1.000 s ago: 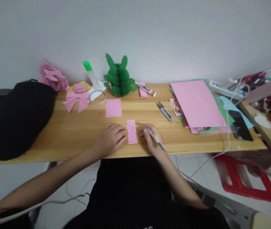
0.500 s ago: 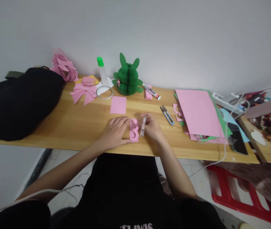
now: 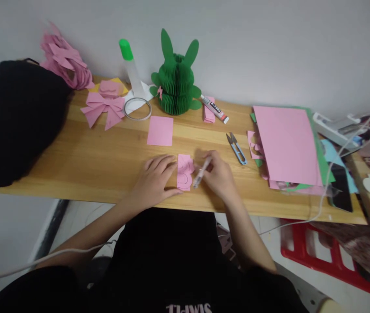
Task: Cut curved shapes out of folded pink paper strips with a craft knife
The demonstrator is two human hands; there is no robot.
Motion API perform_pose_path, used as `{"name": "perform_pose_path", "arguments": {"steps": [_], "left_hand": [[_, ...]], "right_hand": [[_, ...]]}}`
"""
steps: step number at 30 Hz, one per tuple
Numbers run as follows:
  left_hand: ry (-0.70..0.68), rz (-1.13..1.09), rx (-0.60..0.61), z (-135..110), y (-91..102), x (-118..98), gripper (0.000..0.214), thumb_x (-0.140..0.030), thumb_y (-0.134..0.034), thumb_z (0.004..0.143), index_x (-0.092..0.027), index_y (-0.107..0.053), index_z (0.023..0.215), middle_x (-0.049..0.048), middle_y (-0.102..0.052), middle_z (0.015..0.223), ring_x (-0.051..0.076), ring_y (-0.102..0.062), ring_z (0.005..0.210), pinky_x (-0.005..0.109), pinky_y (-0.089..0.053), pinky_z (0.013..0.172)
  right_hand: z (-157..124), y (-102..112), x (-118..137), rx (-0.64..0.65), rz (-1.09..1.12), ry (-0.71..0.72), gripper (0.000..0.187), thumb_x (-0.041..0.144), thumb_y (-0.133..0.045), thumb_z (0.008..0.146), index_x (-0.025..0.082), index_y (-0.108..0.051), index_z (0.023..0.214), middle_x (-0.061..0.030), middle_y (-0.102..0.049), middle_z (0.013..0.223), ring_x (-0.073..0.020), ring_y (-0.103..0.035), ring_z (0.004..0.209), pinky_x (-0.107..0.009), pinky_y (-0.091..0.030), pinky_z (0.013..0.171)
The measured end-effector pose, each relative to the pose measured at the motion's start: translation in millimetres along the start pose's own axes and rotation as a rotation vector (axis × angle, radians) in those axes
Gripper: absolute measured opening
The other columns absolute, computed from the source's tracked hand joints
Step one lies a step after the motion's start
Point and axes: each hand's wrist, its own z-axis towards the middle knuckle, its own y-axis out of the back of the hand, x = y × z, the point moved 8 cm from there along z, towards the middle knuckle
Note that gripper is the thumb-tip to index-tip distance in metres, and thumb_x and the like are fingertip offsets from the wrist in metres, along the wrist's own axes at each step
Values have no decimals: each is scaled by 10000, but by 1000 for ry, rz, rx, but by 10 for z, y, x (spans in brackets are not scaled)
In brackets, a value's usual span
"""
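Observation:
A small pink paper rectangle (image 3: 182,177) lies on the table in front of me, with curved pen lines on it. My left hand (image 3: 152,180) rests flat at its left side, fingers stretched out, and the thumb touches its lower left corner. In my right hand (image 3: 218,174) a clear-barrelled pen (image 3: 202,173) is pinched, slanting down to the left just right of the paper. Some pink paper bulges at the rectangle's upper right edge near my right fingers; I cannot tell whether it is a separate piece. Above lies a pink paper square (image 3: 160,131).
Thread snips (image 3: 236,148) and a glue tube (image 3: 215,109) lie right of a green honeycomb paper figure (image 3: 176,84). A green-capped bottle (image 3: 132,69), tape ring (image 3: 137,108) and pink bow (image 3: 105,108) stand left. Pink sheets (image 3: 287,145) and a black bag (image 3: 18,121) flank the table.
The curved pink piece that lay on the rectangle is off most of it, and pen lines show there. My right hand and pen have shifted slightly right. The view has tilted down.

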Motion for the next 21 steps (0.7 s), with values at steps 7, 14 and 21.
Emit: {"name": "perform_pose_path", "arguments": {"steps": [7,14,21], "left_hand": [[34,-44,-4,-7,-27,33,664,-519,-744,783,-131,-563,1290,173,-570,1383,359,-492,1291,500,-394,1054],[56,-67,30,-2,-35,33,593,-503,-713,813,-161,-579,1278,162,-545,1409,358,-464,1320,519,-362,1086],[55,-57,29,-5,-26,15,513,-458,-696,826,-183,-597,1248,141,-550,1399,346,-463,1318,512,-361,1083]], "right_hand": [[14,-209,29,65,135,6,282,195,-635,651,247,-487,885,82,-527,612,-122,-474,531,-257,-355,555],[-35,-98,-15,-5,155,28,280,273,-635,687,267,-462,907,61,-575,640,-146,-535,551,-279,-395,568],[-95,-324,100,-23,136,47,253,260,-605,730,271,-458,937,37,-628,735,-162,-582,615,-291,-417,604]]}}
